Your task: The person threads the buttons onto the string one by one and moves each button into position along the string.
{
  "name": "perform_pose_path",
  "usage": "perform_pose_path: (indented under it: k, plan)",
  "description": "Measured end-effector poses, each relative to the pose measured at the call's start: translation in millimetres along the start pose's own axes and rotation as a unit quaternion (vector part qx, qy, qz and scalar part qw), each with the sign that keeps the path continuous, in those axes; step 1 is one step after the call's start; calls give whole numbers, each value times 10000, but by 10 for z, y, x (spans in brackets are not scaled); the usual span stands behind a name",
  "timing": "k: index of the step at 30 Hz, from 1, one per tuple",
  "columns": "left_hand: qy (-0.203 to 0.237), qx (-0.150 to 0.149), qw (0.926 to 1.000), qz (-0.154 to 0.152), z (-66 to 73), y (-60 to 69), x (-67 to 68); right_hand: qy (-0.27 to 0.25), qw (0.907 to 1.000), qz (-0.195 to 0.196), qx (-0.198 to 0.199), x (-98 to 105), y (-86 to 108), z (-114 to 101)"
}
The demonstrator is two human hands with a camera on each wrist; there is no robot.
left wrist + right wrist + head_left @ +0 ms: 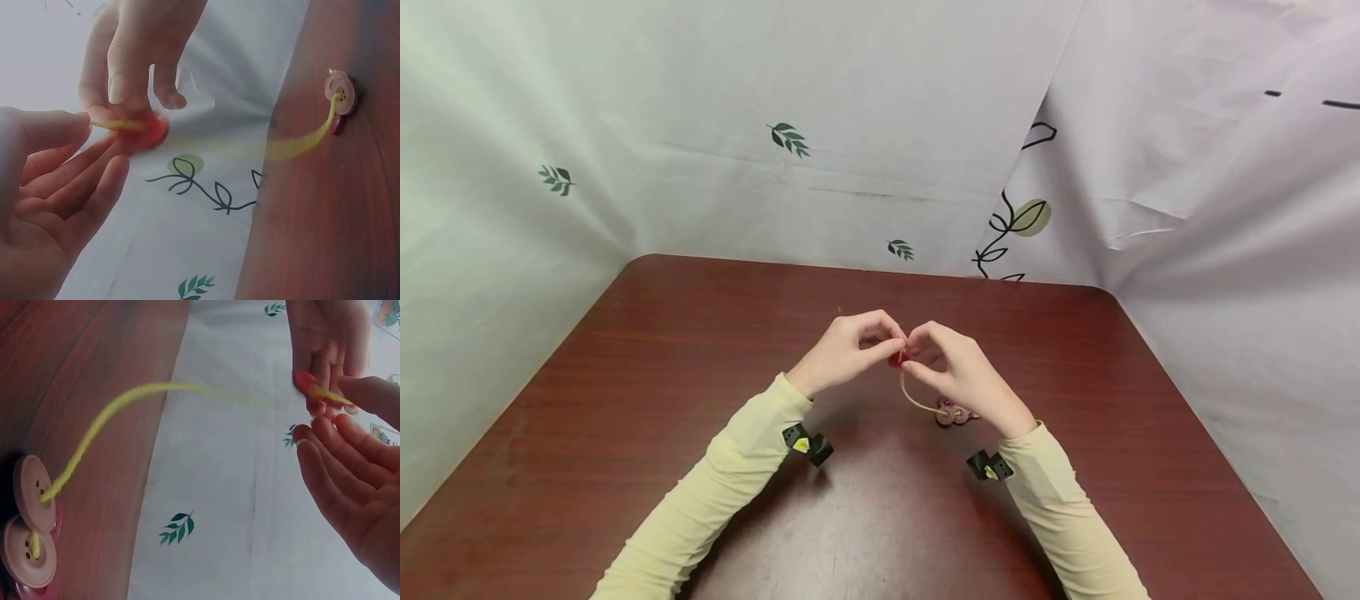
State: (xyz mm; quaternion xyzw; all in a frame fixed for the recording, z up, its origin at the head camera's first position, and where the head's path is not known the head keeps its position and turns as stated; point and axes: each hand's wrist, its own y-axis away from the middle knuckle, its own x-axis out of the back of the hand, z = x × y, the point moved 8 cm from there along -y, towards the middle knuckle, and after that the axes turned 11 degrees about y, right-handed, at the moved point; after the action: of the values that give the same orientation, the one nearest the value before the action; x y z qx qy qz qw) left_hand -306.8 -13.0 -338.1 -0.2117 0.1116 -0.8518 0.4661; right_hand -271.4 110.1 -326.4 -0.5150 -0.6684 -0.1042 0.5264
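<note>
In front of me both hands meet above the table, around a small red button (897, 359). A yellow cord passes through this button (150, 130). My left hand (848, 348) pinches the short cord end (115, 125) that sticks out of it. The right hand (958, 367) has thumb and fingertips at the button and appears to pinch it; the exact contact is partly hidden. From the button the yellow cord (103, 419) curves down to pink buttons (34, 490) strung on it, which lie on the table with darker red ones beneath, partly behind my right hand in the head view.
The dark reddish-brown table (700, 325) has rounded far corners. Behind it and at both sides hangs a pale cloth (700, 100) printed with leaves. Small black devices (808, 444) are strapped at both wrists, over the light sleeves (730, 467).
</note>
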Motion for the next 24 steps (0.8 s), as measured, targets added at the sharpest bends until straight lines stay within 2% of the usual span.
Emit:
perform_pose_path:
  k: [4,11,19,24]
  plan:
    - [7,-42,10000,-14,0,-4,-4,-48,10000,-74,-22,-19,1,17]
    - [-258,60,9996,118,-17,-7,20,-34,9994,-315,-127,-72,2,36]
    - [-153,56,9998,152,-23,-14,35,159,9982,-536,-237,-110,1,38]
    - [-17,23,9998,192,-8,-15,42,250,9945,-941,-379,-208,14,105]
